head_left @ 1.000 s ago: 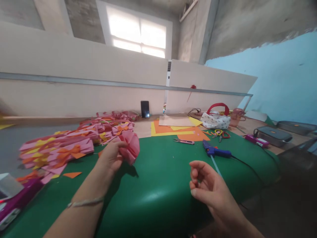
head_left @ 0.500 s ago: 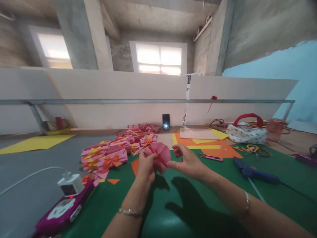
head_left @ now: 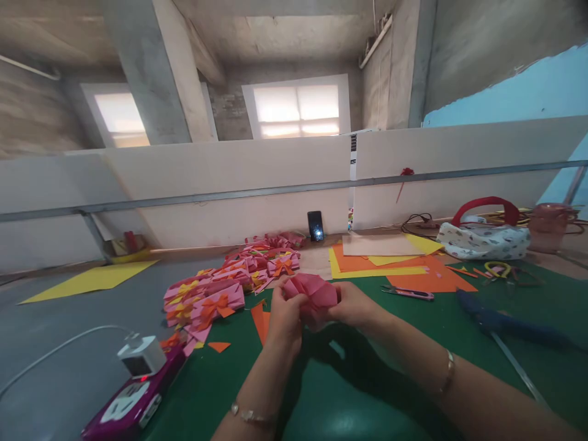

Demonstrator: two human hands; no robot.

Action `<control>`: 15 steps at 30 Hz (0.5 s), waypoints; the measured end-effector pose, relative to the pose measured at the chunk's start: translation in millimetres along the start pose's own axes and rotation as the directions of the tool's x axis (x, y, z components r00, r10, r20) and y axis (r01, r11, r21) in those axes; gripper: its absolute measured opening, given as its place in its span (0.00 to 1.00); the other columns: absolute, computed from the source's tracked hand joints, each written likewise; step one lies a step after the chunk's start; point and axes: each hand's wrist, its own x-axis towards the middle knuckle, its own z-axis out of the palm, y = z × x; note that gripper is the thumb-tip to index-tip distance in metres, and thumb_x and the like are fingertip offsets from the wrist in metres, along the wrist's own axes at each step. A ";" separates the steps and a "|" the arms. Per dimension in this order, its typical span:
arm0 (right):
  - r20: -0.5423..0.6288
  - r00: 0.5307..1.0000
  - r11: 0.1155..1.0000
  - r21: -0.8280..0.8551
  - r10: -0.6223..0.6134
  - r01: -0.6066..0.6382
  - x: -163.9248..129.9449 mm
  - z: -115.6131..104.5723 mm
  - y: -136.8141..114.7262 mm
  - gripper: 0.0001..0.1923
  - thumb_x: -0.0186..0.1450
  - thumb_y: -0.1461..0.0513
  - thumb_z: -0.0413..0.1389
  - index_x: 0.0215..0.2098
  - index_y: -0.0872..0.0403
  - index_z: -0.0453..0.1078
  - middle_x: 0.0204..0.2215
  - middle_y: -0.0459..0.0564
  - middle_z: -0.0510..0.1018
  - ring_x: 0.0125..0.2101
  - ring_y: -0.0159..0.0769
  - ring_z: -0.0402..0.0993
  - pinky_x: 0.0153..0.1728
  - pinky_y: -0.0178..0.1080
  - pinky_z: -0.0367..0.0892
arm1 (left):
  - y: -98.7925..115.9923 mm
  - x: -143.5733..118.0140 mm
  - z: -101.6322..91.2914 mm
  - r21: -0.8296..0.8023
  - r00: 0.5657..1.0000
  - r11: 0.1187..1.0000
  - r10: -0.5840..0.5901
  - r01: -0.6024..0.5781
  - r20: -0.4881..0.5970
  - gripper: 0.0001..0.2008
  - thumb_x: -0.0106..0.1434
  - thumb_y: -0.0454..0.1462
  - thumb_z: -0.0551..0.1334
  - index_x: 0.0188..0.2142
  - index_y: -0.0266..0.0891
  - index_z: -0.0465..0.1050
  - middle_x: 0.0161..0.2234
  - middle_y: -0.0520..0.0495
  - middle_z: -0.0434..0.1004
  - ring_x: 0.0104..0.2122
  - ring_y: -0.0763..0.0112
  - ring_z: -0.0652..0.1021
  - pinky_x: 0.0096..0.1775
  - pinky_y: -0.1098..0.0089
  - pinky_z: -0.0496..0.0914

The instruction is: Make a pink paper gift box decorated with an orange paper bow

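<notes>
A pleated pink paper piece [head_left: 312, 293] is held up above the green mat [head_left: 220, 392], fanned out in folds. My left hand [head_left: 287, 312] is closed on its left side, thumb across the front. On the right edge, my right hand [head_left: 351, 304] grips the paper too, its fingers partly hidden behind it. To the left lies a pile of pink paper pieces [head_left: 229, 275] with orange and yellow bows. Small orange paper scraps [head_left: 219, 346] rest near my left wrist.
Orange sheets [head_left: 432, 275] and a box cutter [head_left: 407, 293] lie right of my hands. Farther right are a blue glue gun [head_left: 509, 321], yellow-handled scissors [head_left: 498, 269] and a patterned basket [head_left: 482, 240]. A purple power strip [head_left: 133, 398] sits front left; a phone [head_left: 315, 226] leans behind.
My right hand has closed from an open pose onto the pink paper's right edge. The paper has turned and its folds have spread. The head view has tilted and shifted slightly.
</notes>
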 end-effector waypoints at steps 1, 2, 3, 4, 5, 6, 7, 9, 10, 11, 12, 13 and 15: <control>-0.002 1.000 1.000 0.002 0.012 -0.012 -0.3 -1.2 1.2 0.07 0.45 0.65 0.60 0.21 0.57 0.66 0.18 0.41 0.67 0.19 0.26 0.60 0.21 0.30 0.59 | -0.4 -0.4 -0.4 0.009 1.000 1.000 0.000 0.000 0.005 0.26 0.36 0.23 0.57 0.37 0.43 0.64 0.27 0.54 0.69 0.21 0.77 0.70 0.22 0.77 0.63; -0.007 1.000 1.000 -0.004 0.024 -0.024 -0.5 -2.4 2.4 0.06 0.45 0.66 0.59 0.22 0.58 0.67 0.18 0.41 0.67 0.18 0.25 0.60 0.20 0.30 0.58 | -0.8 -0.6 -0.9 0.017 1.000 1.000 -0.002 0.002 0.008 0.26 0.36 0.23 0.56 0.37 0.43 0.64 0.26 0.54 0.69 0.20 0.77 0.70 0.22 0.77 0.63; -0.017 0.999 0.999 -0.016 0.035 -0.035 -0.6 -3.3 3.5 0.04 0.46 0.66 0.58 0.22 0.58 0.67 0.17 0.41 0.67 0.18 0.25 0.59 0.19 0.30 0.57 | -1.2 -0.6 -1.2 0.025 1.000 1.000 -0.005 0.005 0.013 0.26 0.36 0.23 0.56 0.37 0.43 0.64 0.26 0.53 0.69 0.20 0.77 0.70 0.22 0.76 0.63; -0.031 0.999 0.998 -0.035 0.043 -0.045 -0.4 -3.8 4.5 0.03 0.47 0.67 0.57 0.22 0.58 0.67 0.16 0.41 0.67 0.17 0.25 0.58 0.18 0.29 0.56 | -1.6 -0.6 -1.3 0.034 1.000 0.999 -0.009 0.008 0.016 0.26 0.36 0.23 0.56 0.37 0.43 0.63 0.26 0.54 0.69 0.20 0.76 0.69 0.22 0.76 0.64; -0.050 0.998 0.997 -0.059 0.048 -0.051 -0.1 -3.6 5.3 0.02 0.47 0.67 0.56 0.22 0.58 0.67 0.16 0.41 0.66 0.17 0.25 0.58 0.18 0.29 0.56 | -2.1 -0.8 -1.1 0.043 1.000 0.999 -0.012 0.011 0.016 0.27 0.36 0.23 0.56 0.38 0.43 0.63 0.25 0.54 0.69 0.20 0.76 0.69 0.22 0.76 0.63; -0.074 0.996 0.994 -0.090 0.047 -0.054 0.4 -2.9 5.7 0.02 0.47 0.67 0.55 0.21 0.57 0.67 0.16 0.41 0.66 0.17 0.25 0.58 0.18 0.29 0.56 | -2.6 -1.1 -0.6 0.052 1.000 0.999 -0.014 0.013 0.014 0.27 0.36 0.23 0.55 0.38 0.42 0.63 0.24 0.54 0.69 0.20 0.76 0.69 0.22 0.76 0.63; -0.101 0.994 0.990 -0.128 0.038 -0.051 1.0 -1.5 5.5 0.01 0.47 0.66 0.55 0.21 0.57 0.68 0.16 0.42 0.67 0.17 0.26 0.59 0.18 0.29 0.56 | -3.0 -1.6 0.1 0.061 1.000 0.998 -0.016 0.015 0.011 0.27 0.36 0.23 0.55 0.38 0.42 0.63 0.24 0.54 0.69 0.20 0.76 0.69 0.22 0.76 0.63; -0.154 0.988 0.975 -0.219 -0.006 -0.028 2.5 2.3 3.2 0.03 0.47 0.65 0.57 0.22 0.56 0.70 0.18 0.42 0.69 0.20 0.28 0.62 0.20 0.29 0.56 | -3.3 -3.1 1.8 0.076 1.000 0.997 -0.023 0.023 0.006 0.25 0.37 0.24 0.56 0.38 0.42 0.62 0.24 0.55 0.68 0.20 0.77 0.69 0.22 0.76 0.63; -0.175 0.984 0.963 -0.268 -0.038 -0.011 3.4 4.0 1.1 0.04 0.47 0.63 0.58 0.23 0.55 0.71 0.19 0.43 0.71 0.22 0.29 0.64 0.21 0.30 0.57 | -3.1 -3.8 2.4 0.084 1.000 0.996 -0.031 0.030 0.006 0.24 0.38 0.25 0.56 0.37 0.42 0.62 0.24 0.55 0.68 0.20 0.77 0.69 0.22 0.77 0.63; -0.188 0.980 0.949 -0.314 -0.070 0.007 4.4 5.0 -1.6 0.04 0.47 0.62 0.58 0.23 0.54 0.72 0.20 0.43 0.72 0.23 0.30 0.65 0.23 0.30 0.57 | -2.6 -4.3 2.6 0.093 0.999 0.995 -0.040 0.039 0.008 0.22 0.39 0.26 0.57 0.37 0.42 0.62 0.25 0.55 0.68 0.21 0.78 0.69 0.22 0.77 0.63; -0.193 0.976 0.935 -0.355 -0.098 0.023 5.6 4.9 -4.5 0.05 0.48 0.61 0.58 0.24 0.54 0.72 0.21 0.43 0.72 0.24 0.31 0.66 0.23 0.30 0.57 | -1.8 -4.4 2.3 0.105 0.999 0.993 -0.052 0.050 0.012 0.20 0.41 0.28 0.58 0.36 0.42 0.61 0.25 0.55 0.68 0.21 0.78 0.69 0.23 0.76 0.63; -0.195 0.974 0.920 -0.390 -0.119 0.034 7.0 3.7 -7.4 0.05 0.50 0.61 0.57 0.25 0.54 0.73 0.21 0.44 0.73 0.25 0.31 0.67 0.23 0.30 0.57 | -0.8 -4.0 1.3 0.122 0.998 0.991 -0.065 0.062 0.016 0.18 0.43 0.31 0.60 0.35 0.42 0.61 0.26 0.55 0.68 0.21 0.78 0.69 0.23 0.76 0.63; -0.190 0.972 0.893 -0.448 -0.141 0.042 10.1 -2.7 -11.9 0.05 0.51 0.62 0.55 0.24 0.55 0.73 0.20 0.44 0.72 0.24 0.31 0.67 0.22 0.30 0.56 | 1.5 -1.8 -2.0 0.173 0.996 0.982 -0.088 0.081 0.028 0.13 0.45 0.37 0.61 0.33 0.41 0.62 0.26 0.54 0.69 0.21 0.77 0.70 0.23 0.76 0.63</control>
